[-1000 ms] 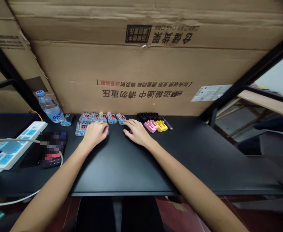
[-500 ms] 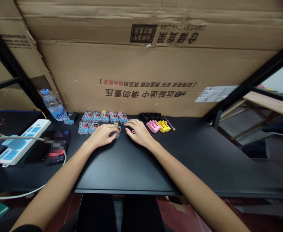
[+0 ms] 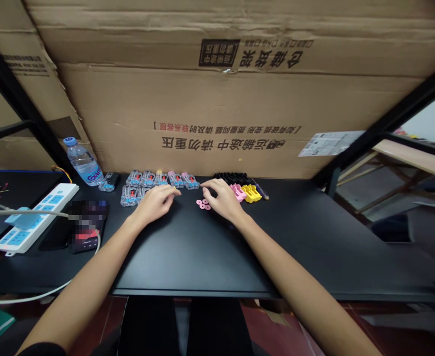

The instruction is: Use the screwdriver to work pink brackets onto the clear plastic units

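Note:
My left hand (image 3: 157, 201) is at the near row of clear plastic cases (image 3: 129, 196), fingers curled over a case that it mostly hides. Only a speck of yellow shows by its fingertips. My right hand (image 3: 222, 199) hovers with index finger and thumb apart and nothing visible between them. Several small pink rings (image 3: 203, 204) lie on the black table just left of it. Beyond the right hand are pink plastic parts (image 3: 238, 192), partly covered by it, and yellow plastic parts (image 3: 251, 193).
A second row of clear cases (image 3: 148, 178) lies along the cardboard wall (image 3: 217, 104). Black parts (image 3: 232, 177) and a pen-like tool (image 3: 261, 190) are at back right. On the left stand a water bottle (image 3: 84, 162), a power strip (image 3: 35, 217) and a white cable (image 3: 46, 294).
My left hand has shifted left, and the clear case with the yellow piece has gone from beside its fingertips. My right hand moved right, uncovering the pink rings.

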Motion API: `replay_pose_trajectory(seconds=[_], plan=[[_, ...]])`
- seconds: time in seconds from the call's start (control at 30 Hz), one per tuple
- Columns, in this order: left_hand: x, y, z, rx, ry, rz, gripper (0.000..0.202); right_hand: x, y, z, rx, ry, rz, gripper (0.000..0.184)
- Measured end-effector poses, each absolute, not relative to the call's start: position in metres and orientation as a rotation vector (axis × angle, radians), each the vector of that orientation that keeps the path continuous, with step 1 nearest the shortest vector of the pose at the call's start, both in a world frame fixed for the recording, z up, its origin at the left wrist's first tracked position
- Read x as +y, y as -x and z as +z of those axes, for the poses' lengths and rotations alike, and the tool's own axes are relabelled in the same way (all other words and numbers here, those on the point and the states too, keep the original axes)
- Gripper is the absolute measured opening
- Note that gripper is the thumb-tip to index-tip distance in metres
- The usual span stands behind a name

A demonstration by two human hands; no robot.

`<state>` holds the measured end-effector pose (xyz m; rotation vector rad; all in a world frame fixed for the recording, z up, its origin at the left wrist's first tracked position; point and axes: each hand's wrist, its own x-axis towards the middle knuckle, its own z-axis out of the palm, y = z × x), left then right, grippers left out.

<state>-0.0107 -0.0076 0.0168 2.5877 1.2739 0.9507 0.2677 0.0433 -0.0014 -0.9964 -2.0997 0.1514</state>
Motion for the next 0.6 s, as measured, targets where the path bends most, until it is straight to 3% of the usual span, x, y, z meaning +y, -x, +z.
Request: replay_pose_trajectory(seconds=[0.17,0.4,0.6], plan=[[-0.032,-0.026,0.006,1.021,-2.586,0.691,0.048,0.043,-0.272,0.0,-1.957,1.033,0.192,0.021],[-0.03,-0.034,-0.018,1.199,-2.59,0.472,0.066,0.047,-0.271,-0.001,-1.923,1.029,0.133,0.02],[-0.038,-0.031,-0.018,1.339,-2.56,0.423,0.069,0.01,-0.261,-0.006,-2.045,0.927,0.138,0.024]])
